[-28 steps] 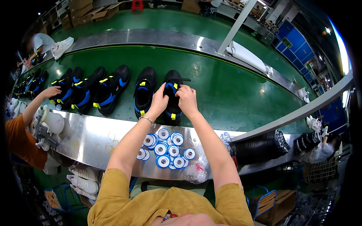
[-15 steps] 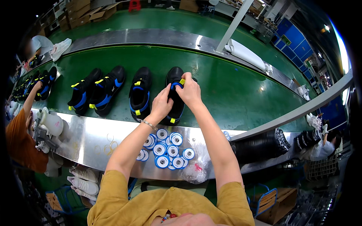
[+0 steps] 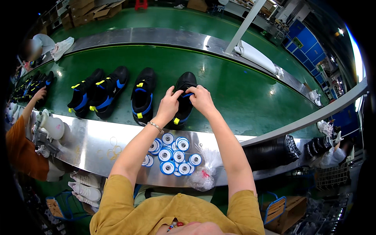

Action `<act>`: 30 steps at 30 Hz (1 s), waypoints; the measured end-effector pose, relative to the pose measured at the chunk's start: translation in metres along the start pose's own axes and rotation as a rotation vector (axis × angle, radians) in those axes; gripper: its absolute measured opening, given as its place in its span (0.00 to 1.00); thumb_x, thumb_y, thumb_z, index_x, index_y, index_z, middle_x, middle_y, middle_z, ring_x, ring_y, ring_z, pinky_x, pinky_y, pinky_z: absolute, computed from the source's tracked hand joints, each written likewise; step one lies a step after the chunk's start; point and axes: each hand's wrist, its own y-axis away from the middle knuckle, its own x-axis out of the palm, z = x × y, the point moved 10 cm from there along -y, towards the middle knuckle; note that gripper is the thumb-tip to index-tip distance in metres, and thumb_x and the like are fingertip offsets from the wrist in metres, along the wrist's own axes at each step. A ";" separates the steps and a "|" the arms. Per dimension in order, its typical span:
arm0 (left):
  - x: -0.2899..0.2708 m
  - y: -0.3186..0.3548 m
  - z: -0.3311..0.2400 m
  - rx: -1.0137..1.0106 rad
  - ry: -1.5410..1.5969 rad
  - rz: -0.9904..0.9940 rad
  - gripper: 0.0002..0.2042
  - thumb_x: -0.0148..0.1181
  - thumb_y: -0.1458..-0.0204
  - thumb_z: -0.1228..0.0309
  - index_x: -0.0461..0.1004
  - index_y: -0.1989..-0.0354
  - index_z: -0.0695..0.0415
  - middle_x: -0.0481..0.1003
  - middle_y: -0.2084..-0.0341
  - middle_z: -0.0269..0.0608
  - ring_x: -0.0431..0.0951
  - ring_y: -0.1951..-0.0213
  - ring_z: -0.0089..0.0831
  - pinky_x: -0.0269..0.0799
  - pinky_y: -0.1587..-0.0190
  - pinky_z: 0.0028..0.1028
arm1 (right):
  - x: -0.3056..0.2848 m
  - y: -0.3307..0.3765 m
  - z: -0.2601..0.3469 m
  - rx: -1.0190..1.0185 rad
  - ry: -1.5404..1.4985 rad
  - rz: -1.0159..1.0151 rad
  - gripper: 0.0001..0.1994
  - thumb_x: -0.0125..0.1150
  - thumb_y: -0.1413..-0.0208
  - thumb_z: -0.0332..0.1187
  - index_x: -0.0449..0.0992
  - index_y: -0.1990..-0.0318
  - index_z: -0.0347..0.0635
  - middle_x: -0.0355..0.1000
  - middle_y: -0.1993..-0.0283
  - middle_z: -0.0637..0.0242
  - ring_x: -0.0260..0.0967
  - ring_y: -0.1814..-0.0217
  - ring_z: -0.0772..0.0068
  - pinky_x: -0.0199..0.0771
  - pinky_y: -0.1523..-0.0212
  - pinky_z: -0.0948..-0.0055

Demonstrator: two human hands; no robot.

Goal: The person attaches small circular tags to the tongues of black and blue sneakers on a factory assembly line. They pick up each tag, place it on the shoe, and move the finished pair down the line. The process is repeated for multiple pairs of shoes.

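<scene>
Both of my hands rest on a black shoe with blue and yellow trim that lies on the green conveyor belt. My left hand pinches the shoe's tongue area from the left. My right hand grips the same spot from the right. A second matching shoe lies just to the left, and two more lie further left. Several blue-and-white tape rolls sit on the steel ledge below my forearms.
A co-worker in an orange top stands at the left, one hand reaching to shoes on the belt. A clear plastic bag lies beside the rolls. White shoes sit under the ledge. A steel post rises behind the belt.
The shoes have travelled rightward along the belt, and my hands have followed the rightmost shoe while staying on it. The co-worker's arm has shifted along the belt at the left.
</scene>
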 end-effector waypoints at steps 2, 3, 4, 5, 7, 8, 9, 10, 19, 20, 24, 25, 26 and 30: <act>0.007 -0.002 -0.001 -0.001 -0.068 0.042 0.17 0.52 0.51 0.81 0.73 0.51 0.55 0.66 0.46 0.62 0.74 0.54 0.55 0.74 0.53 0.40 | 0.001 0.002 -0.004 0.011 -0.017 0.013 0.13 0.53 0.53 0.25 0.80 0.61 0.50 0.70 0.63 0.54 0.72 0.61 0.48 0.74 0.58 0.56; 0.007 -0.005 -0.002 0.003 -0.107 0.063 0.17 0.52 0.51 0.81 0.73 0.52 0.56 0.66 0.47 0.62 0.75 0.54 0.55 0.74 0.53 0.40 | 0.000 0.002 -0.004 0.015 -0.029 0.013 0.13 0.53 0.53 0.25 0.80 0.61 0.50 0.70 0.63 0.54 0.72 0.61 0.48 0.74 0.58 0.56; 0.008 -0.004 -0.001 -0.013 -0.108 0.078 0.16 0.52 0.51 0.81 0.73 0.53 0.56 0.66 0.47 0.62 0.74 0.54 0.55 0.74 0.52 0.40 | -0.001 0.002 -0.003 -0.002 -0.037 -0.008 0.14 0.54 0.53 0.25 0.80 0.60 0.50 0.70 0.63 0.54 0.72 0.61 0.48 0.74 0.58 0.55; 0.008 -0.003 0.001 -0.028 -0.109 0.094 0.15 0.53 0.51 0.80 0.74 0.54 0.57 0.67 0.47 0.61 0.74 0.54 0.55 0.74 0.52 0.40 | 0.000 0.002 -0.003 -0.019 -0.044 -0.029 0.14 0.54 0.53 0.25 0.80 0.59 0.49 0.70 0.63 0.54 0.72 0.60 0.48 0.74 0.57 0.55; 0.008 -0.001 0.004 -0.032 -0.087 0.086 0.13 0.53 0.51 0.80 0.74 0.56 0.59 0.68 0.48 0.61 0.74 0.53 0.55 0.73 0.51 0.40 | 0.000 0.002 0.001 -0.033 -0.047 -0.044 0.15 0.54 0.53 0.26 0.79 0.58 0.48 0.70 0.62 0.53 0.72 0.60 0.47 0.74 0.57 0.55; 0.006 -0.001 0.003 -0.017 -0.067 0.062 0.12 0.53 0.51 0.80 0.75 0.57 0.60 0.69 0.48 0.60 0.74 0.53 0.54 0.73 0.50 0.39 | 0.000 0.002 0.002 -0.032 -0.043 -0.040 0.15 0.54 0.53 0.26 0.79 0.57 0.48 0.70 0.62 0.53 0.72 0.60 0.47 0.74 0.57 0.55; 0.003 0.000 0.005 -0.004 -0.049 0.036 0.11 0.53 0.51 0.80 0.76 0.59 0.61 0.69 0.49 0.60 0.74 0.52 0.54 0.72 0.50 0.39 | 0.001 0.001 0.004 -0.034 -0.040 -0.034 0.15 0.54 0.53 0.26 0.79 0.56 0.47 0.70 0.62 0.53 0.72 0.59 0.47 0.74 0.57 0.55; 0.004 0.003 0.011 -0.008 -0.021 0.029 0.10 0.53 0.51 0.79 0.76 0.61 0.62 0.69 0.49 0.60 0.74 0.52 0.54 0.72 0.49 0.39 | 0.003 0.000 0.006 -0.037 -0.037 -0.027 0.15 0.54 0.53 0.26 0.79 0.56 0.46 0.70 0.61 0.53 0.72 0.59 0.47 0.74 0.56 0.55; -0.006 0.013 0.042 -0.154 0.234 -0.010 0.08 0.52 0.52 0.81 0.74 0.63 0.64 0.73 0.52 0.58 0.76 0.53 0.47 0.70 0.50 0.35 | 0.024 -0.006 0.031 -0.129 -0.002 0.027 0.14 0.55 0.52 0.26 0.77 0.57 0.38 0.70 0.59 0.52 0.72 0.58 0.48 0.75 0.56 0.56; -0.005 0.014 0.046 -0.214 0.275 0.006 0.07 0.53 0.51 0.82 0.72 0.64 0.64 0.73 0.51 0.58 0.77 0.55 0.44 0.71 0.52 0.32 | 0.025 -0.007 0.032 -0.140 0.001 0.036 0.14 0.55 0.52 0.26 0.77 0.57 0.38 0.70 0.59 0.52 0.72 0.57 0.48 0.74 0.55 0.57; -0.010 0.017 0.060 -0.200 0.287 -0.038 0.08 0.54 0.51 0.82 0.64 0.63 0.64 0.74 0.54 0.56 0.78 0.61 0.39 0.71 0.55 0.30 | 0.032 -0.012 0.039 -0.195 -0.033 0.052 0.14 0.55 0.53 0.26 0.77 0.57 0.38 0.70 0.60 0.51 0.72 0.57 0.48 0.74 0.54 0.57; -0.010 0.017 0.061 -0.190 0.289 -0.038 0.08 0.54 0.51 0.82 0.64 0.62 0.64 0.75 0.55 0.56 0.78 0.61 0.40 0.71 0.55 0.30 | 0.031 -0.014 0.039 -0.208 -0.051 0.051 0.14 0.55 0.53 0.26 0.77 0.57 0.38 0.70 0.60 0.51 0.72 0.57 0.47 0.73 0.54 0.57; -0.010 0.017 0.062 -0.181 0.291 -0.038 0.09 0.53 0.51 0.82 0.64 0.62 0.64 0.75 0.57 0.55 0.78 0.62 0.40 0.71 0.56 0.30 | 0.028 -0.017 0.034 -0.181 -0.086 0.043 0.14 0.55 0.53 0.26 0.77 0.57 0.38 0.71 0.60 0.51 0.72 0.57 0.47 0.73 0.54 0.57; -0.013 0.013 0.056 -0.225 0.271 0.000 0.11 0.53 0.50 0.83 0.63 0.59 0.63 0.75 0.63 0.52 0.77 0.61 0.41 0.71 0.55 0.32 | 0.022 -0.017 0.032 -0.157 -0.077 0.004 0.12 0.56 0.52 0.27 0.75 0.58 0.37 0.70 0.62 0.51 0.72 0.60 0.47 0.75 0.57 0.57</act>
